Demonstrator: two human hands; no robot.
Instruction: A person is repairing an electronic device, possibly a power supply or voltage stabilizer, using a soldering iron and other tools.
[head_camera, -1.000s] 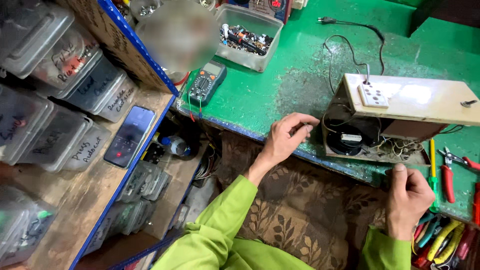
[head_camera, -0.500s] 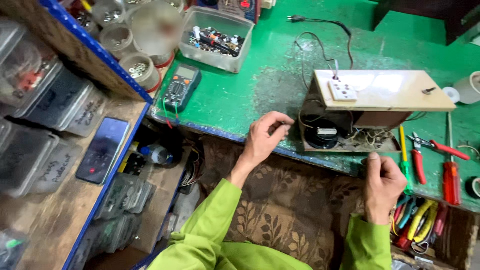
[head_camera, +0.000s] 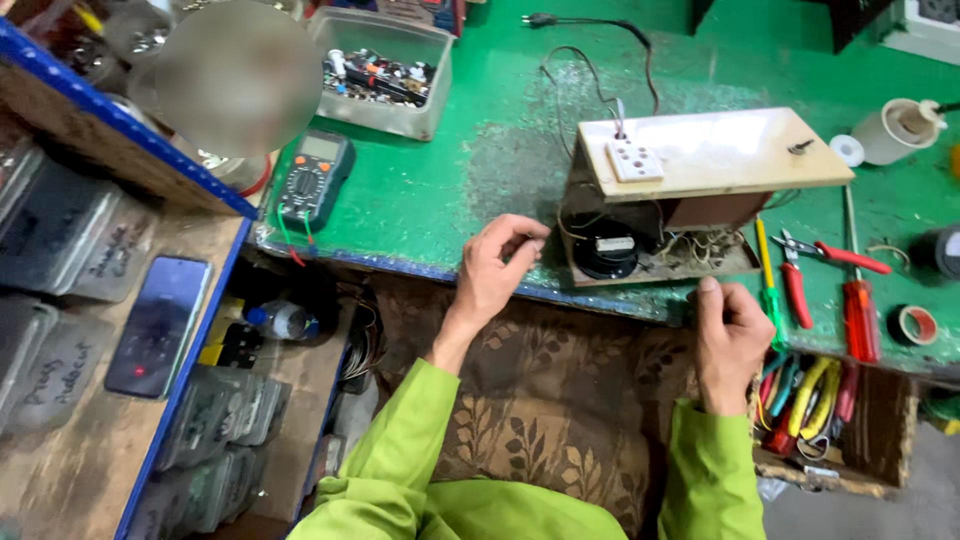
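A wooden box unit (head_camera: 668, 205) is sitting on the green workbench (head_camera: 470, 170) near its front edge, its long axis running left to right across the bench, its pale top board tilting slightly and carrying a white socket plate (head_camera: 636, 160) toward the left end. The open side is facing the person, showing a round black part (head_camera: 607, 252) and loose wires inside. A dark cord (head_camera: 600, 60) is trailing from the unit toward the back of the bench, ending in a plug. The left hand (head_camera: 497, 268) is resting at the bench edge just left of the unit, its fingers curling loosely with nothing visibly held. The right hand (head_camera: 730, 335) is gripping the bench edge just below the unit's right front corner, fingers closing in a narrow grip; I cannot tell whether anything is inside it. A multimeter (head_camera: 314, 178) is lying to the left, its long axis pointing away from the person. Behind it, a clear plastic tub (head_camera: 384, 72) is holding mixed small parts. To the right, a yellow-green screwdriver (head_camera: 765, 270), red-handled pliers (head_camera: 810, 262) and a red screwdriver (head_camera: 858, 300) are lying lengthwise toward the person. Below the bench edge, a wooden tray (head_camera: 860, 455) is holding more coloured-handled tools. A phone (head_camera: 158, 325) is lying on the left shelf.
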